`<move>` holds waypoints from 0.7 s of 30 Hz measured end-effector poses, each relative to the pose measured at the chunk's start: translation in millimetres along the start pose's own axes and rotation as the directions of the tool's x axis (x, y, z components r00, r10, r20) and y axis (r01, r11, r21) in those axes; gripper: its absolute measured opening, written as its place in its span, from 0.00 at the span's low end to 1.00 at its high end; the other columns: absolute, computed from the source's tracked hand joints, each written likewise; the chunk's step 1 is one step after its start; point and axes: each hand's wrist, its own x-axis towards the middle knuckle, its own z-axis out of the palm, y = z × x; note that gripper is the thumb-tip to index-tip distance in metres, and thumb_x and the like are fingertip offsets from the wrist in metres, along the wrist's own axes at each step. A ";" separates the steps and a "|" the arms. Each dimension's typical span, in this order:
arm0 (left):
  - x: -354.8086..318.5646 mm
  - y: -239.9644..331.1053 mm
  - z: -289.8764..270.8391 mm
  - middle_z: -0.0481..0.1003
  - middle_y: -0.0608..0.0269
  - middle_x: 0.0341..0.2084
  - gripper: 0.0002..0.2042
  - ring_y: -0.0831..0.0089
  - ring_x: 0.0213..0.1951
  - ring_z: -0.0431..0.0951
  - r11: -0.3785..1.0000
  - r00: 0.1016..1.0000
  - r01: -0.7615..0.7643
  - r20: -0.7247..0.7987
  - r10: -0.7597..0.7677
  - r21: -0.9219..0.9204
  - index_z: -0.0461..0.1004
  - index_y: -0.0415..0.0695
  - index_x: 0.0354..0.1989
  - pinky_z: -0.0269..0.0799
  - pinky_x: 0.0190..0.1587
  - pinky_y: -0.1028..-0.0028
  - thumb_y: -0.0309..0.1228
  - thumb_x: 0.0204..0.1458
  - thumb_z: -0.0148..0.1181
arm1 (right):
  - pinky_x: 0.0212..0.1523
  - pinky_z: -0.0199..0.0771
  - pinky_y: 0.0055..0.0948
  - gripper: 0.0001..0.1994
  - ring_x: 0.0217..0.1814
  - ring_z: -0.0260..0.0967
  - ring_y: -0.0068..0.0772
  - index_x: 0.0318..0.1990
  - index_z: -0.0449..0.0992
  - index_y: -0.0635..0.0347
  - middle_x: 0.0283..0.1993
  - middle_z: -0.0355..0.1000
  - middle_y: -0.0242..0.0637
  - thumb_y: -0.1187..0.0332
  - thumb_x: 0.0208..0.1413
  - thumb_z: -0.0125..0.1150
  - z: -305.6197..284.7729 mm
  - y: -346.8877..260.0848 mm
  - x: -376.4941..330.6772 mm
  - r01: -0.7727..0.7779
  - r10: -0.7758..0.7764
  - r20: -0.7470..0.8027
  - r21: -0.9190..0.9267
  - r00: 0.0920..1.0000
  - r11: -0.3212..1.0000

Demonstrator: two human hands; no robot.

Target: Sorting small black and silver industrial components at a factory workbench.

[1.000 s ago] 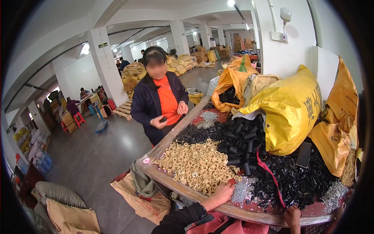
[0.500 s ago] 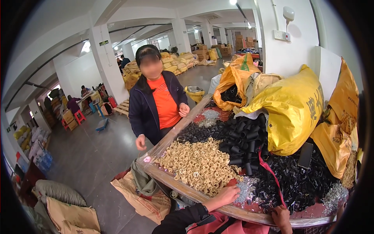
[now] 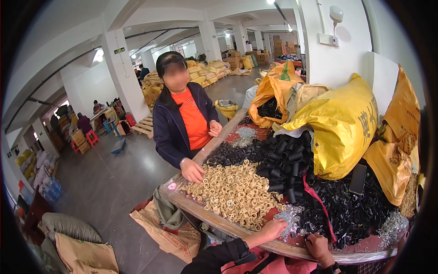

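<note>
At the near edge of the table, a small heap of silvery metal pieces [image 3: 292, 215] lies between a mound of tan rings [image 3: 237, 192] on its left and a spread of small black pieces [image 3: 360, 223] on its right. The wearer's left hand [image 3: 273, 229] reaches in from below, its fingers partly bent and their tips at the near left side of the silvery heap; whether they pinch anything cannot be told. The right hand [image 3: 318, 246] rests near the table's edge, back upward and fingers loosely curled by the black pieces; its grip is hidden too.

A reddish-pink strip [image 3: 319, 205] runs across the black pieces, its lower end near the right hand. A dark phone [image 3: 358, 179] lies on them farther up, just beside a bulging yellow sack [image 3: 337, 130]. Left of that sack are piled black tubes [image 3: 285, 157]. Another silvery heap [image 3: 393, 228] is at the table's right end. The table's rim [image 3: 210, 218] looks wrapped in clear film.

Across the left corner stands a co-worker [image 3: 185, 118] in a dark jacket and an orange top, one hand [image 3: 193, 171] at the edge of the tan rings, the other held before the body. Beyond the far end of the black tubes sits an open orange sack [image 3: 273, 91]. On the grey floor, a brown sack [image 3: 169, 237] lies beside the table.
</note>
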 end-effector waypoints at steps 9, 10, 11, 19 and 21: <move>10.2 8.5 5.4 0.69 0.62 0.17 0.04 0.73 0.21 0.69 0.867 0.980 0.147 -0.047 -0.192 -0.476 0.67 0.38 0.25 0.64 0.23 0.74 0.25 0.45 0.52 | 0.21 0.66 0.27 0.06 0.20 0.67 0.32 0.26 0.70 0.61 0.21 0.68 0.38 0.71 0.41 0.59 -8.4 -16.2 11.1 -0.144 0.132 0.059 0.457 0.990 0.878; 13.3 14.2 6.8 0.68 0.64 0.16 0.05 0.76 0.20 0.68 0.800 0.979 0.178 0.020 -0.203 -0.573 0.67 0.38 0.25 0.63 0.22 0.76 0.27 0.46 0.52 | 0.21 0.66 0.27 0.06 0.20 0.67 0.32 0.26 0.70 0.61 0.21 0.68 0.38 0.71 0.41 0.59 -10.0 -20.6 14.2 -0.145 0.133 0.059 0.457 0.989 0.878; 16.4 20.6 8.3 0.67 0.66 0.16 0.06 0.80 0.19 0.66 0.721 0.974 0.212 0.087 -0.207 -0.659 0.67 0.38 0.24 0.62 0.21 0.77 0.28 0.47 0.52 | 0.22 0.65 0.24 0.06 0.21 0.66 0.28 0.27 0.70 0.62 0.21 0.68 0.37 0.71 0.42 0.59 -11.7 -25.8 17.8 -0.181 0.163 0.083 0.572 0.983 0.800; 23.2 49.5 12.2 0.65 0.71 0.14 0.11 0.85 0.17 0.63 0.617 0.956 0.292 0.208 -0.206 -0.731 0.67 0.40 0.22 0.59 0.19 0.81 0.34 0.51 0.50 | 0.23 0.63 0.21 0.05 0.21 0.63 0.23 0.28 0.69 0.66 0.20 0.66 0.37 0.73 0.47 0.56 -15.8 -46.8 27.1 -0.091 0.134 -0.021 0.629 0.991 0.772; 22.4 49.3 13.1 0.65 0.71 0.13 0.11 0.85 0.16 0.63 0.611 0.954 0.298 0.202 -0.223 -0.734 0.66 0.41 0.22 0.59 0.19 0.81 0.35 0.51 0.49 | 0.21 0.62 0.23 0.05 0.20 0.63 0.26 0.27 0.69 0.66 0.19 0.66 0.38 0.73 0.48 0.55 -24.6 -53.8 29.3 0.001 0.046 -0.088 0.476 0.995 0.879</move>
